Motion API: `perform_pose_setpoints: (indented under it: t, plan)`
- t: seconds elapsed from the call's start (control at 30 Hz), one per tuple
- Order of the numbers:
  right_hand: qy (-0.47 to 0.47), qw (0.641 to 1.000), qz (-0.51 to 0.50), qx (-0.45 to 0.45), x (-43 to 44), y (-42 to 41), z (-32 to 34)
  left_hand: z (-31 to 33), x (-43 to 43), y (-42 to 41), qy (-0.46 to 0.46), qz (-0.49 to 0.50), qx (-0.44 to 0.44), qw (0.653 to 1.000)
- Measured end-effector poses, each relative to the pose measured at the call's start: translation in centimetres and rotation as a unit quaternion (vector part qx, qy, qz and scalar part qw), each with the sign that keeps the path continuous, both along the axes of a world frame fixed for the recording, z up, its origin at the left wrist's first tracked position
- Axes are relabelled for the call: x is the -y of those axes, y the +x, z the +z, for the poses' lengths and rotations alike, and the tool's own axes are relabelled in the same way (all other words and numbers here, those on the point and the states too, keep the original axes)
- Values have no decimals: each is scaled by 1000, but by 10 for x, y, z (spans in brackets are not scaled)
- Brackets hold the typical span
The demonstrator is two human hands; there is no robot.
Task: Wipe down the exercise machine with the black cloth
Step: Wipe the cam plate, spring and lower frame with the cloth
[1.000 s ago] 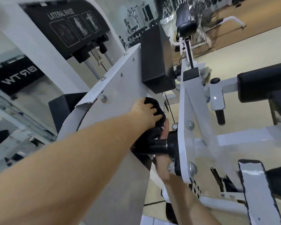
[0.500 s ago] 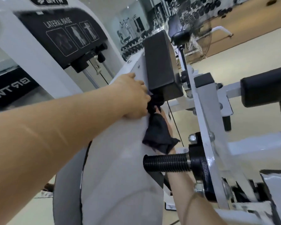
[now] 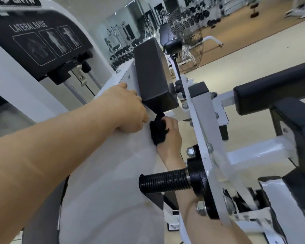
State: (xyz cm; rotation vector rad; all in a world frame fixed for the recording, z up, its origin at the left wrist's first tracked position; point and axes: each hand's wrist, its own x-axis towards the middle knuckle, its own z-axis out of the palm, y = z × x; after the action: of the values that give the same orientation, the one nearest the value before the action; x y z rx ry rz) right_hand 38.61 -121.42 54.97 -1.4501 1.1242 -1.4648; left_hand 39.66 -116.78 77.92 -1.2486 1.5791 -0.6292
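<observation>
Head view: the only camera, looking down along both my forearms at the exercise machine [image 3: 11,80], whose placard reads Lateral Raise.
Right hand [image 3: 171,137]: it reaches up from below, past the edge of the white side plate [image 3: 104,173]. The fingers are curled round the black cloth [image 3: 158,132], which is bunched in my fist.
Left hand [image 3: 128,110]: knuckles up on the side plate, fingers folded under toward the top of the cloth (whether they pinch it or only touch it, I cannot tell).
Cloth: in my right grip, lying against the plate's edge. Its upper tip touches the bottom corner of the black pad [image 3: 153,76] just above that grip.
Around the grip: a ribbed black handle [image 3: 164,180] sits below my right wrist and crosses in front of the forearm. A white frame bar [image 3: 202,124] stands just to the right of the hand.
Step in hand: as I judge it, wiping the join where the pad meets the plate, with the left hand steadying.
Next move: probably spread the bunched cloth flatter so more of it bears on the surface. Then draw it along the pad's underside or down the plate's edge, keeping my right wrist clear of the handle below.
</observation>
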Motion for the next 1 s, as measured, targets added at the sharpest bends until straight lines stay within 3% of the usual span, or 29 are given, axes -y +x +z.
perform_pose_setpoints:
  t: [0.1,0.17,0.27,0.37,0.43,0.57,0.67,0.8,1.0]
  plan:
    - [1,997,50,58,-21,-6,6,-2,0,-2,5,7,11,1000]
    - [17,993,108,50,-26,-6,2,-4,1,-3,0,11,9,1000]
    - [-86,989,114,30,-29,-8,15,-5,2,-6,-1,27,16,1000]
    - [-6,976,139,167,-19,0,15,-9,1,-7,7,34,44,998]
    - [65,967,134,206,-8,5,-2,-10,1,-6,12,38,63,997]
    - [184,961,154,137,-13,23,-40,-9,1,-3,38,53,71,995]
    - [251,928,205,182,-42,22,-63,-4,-14,-12,57,104,43,992]
    - [250,921,212,212,-117,-27,-36,2,-57,-42,58,151,-42,986]
    - [144,943,247,171,-207,-74,10,-21,-147,-53,84,82,-59,991]
